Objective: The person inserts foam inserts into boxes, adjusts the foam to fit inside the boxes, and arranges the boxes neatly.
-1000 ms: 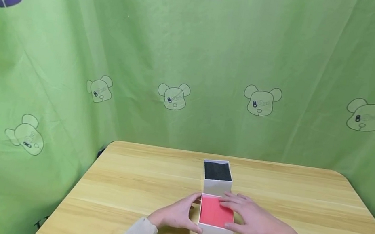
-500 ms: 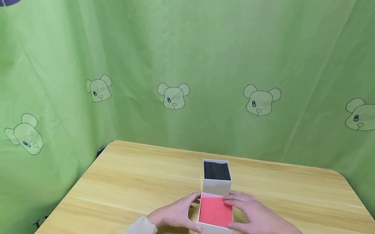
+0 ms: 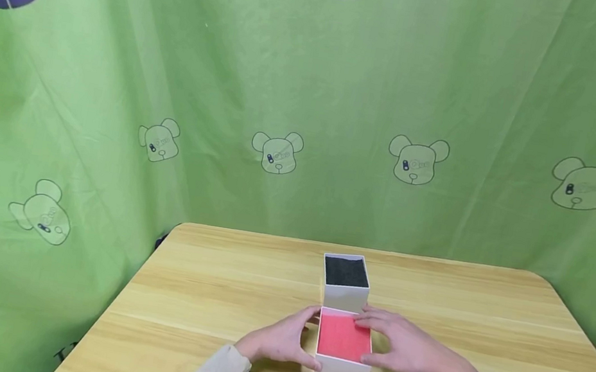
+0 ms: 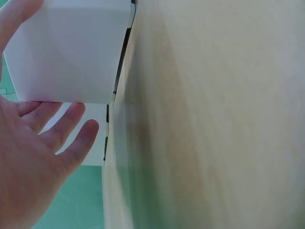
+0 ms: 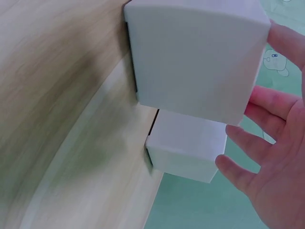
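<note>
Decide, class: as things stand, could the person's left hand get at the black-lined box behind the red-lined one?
Probably yes. The left hand rests beside the red-lined box; bare table lies on the way to the black-lined box, with nothing in between.

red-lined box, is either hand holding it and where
Both hands flank the red-lined box: left hand at its left wall, right hand at its right wall and far rim. A firm hold cannot be told.
</note>
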The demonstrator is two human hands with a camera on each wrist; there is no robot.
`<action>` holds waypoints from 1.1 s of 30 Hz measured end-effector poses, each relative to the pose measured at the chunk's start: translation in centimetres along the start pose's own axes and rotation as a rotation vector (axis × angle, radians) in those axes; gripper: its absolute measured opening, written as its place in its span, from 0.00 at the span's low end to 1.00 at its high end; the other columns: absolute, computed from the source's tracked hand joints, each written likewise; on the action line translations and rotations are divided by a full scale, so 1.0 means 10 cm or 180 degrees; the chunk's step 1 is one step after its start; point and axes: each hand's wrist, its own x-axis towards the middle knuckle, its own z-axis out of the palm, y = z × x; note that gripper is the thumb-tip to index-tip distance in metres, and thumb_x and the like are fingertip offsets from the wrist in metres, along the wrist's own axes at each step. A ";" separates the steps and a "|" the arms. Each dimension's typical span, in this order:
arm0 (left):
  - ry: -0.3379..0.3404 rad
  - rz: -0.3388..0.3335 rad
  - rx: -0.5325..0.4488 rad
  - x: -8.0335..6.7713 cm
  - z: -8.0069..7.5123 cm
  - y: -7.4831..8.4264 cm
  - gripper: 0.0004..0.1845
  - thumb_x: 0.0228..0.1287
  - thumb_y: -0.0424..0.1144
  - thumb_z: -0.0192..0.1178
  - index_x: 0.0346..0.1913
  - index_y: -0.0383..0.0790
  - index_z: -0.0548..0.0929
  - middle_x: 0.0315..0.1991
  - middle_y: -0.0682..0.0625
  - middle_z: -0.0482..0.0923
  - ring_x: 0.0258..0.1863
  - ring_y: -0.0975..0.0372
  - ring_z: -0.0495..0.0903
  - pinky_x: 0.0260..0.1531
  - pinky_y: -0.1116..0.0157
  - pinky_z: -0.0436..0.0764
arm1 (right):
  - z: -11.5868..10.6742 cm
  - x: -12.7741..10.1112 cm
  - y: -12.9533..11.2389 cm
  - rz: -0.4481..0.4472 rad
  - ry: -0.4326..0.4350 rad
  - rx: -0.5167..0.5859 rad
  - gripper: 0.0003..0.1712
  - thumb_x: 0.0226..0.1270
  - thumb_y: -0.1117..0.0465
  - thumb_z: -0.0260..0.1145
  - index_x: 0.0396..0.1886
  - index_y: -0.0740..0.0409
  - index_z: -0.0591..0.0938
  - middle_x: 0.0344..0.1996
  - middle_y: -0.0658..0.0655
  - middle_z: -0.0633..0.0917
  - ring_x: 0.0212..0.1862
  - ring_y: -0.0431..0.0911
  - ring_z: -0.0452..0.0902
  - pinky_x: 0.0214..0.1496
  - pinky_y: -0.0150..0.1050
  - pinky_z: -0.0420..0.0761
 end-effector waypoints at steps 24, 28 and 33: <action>0.0017 -0.0042 -0.0031 0.00 0.00 -0.01 0.52 0.43 0.50 0.75 0.71 0.53 0.55 0.64 0.60 0.64 0.61 0.65 0.65 0.63 0.62 0.64 | 0.01 0.02 0.00 0.0031 0.0189 -0.0043 0.15 0.53 0.41 0.70 0.33 0.42 0.79 0.53 0.51 0.79 0.57 0.54 0.72 0.60 0.55 0.70; 0.0010 -0.0036 -0.0023 0.00 -0.01 0.00 0.53 0.43 0.50 0.75 0.71 0.52 0.55 0.64 0.59 0.64 0.61 0.65 0.65 0.63 0.62 0.65 | -0.02 0.02 0.00 0.0062 0.0124 0.0066 0.15 0.52 0.42 0.71 0.33 0.44 0.80 0.53 0.52 0.79 0.57 0.55 0.72 0.60 0.56 0.70; -0.0003 0.0009 -0.0020 0.00 -0.01 0.00 0.52 0.43 0.50 0.75 0.70 0.52 0.56 0.64 0.59 0.64 0.61 0.64 0.66 0.62 0.62 0.65 | -0.06 0.03 0.00 0.0122 0.0050 0.0225 0.14 0.50 0.47 0.73 0.33 0.45 0.80 0.53 0.54 0.80 0.57 0.56 0.72 0.60 0.57 0.69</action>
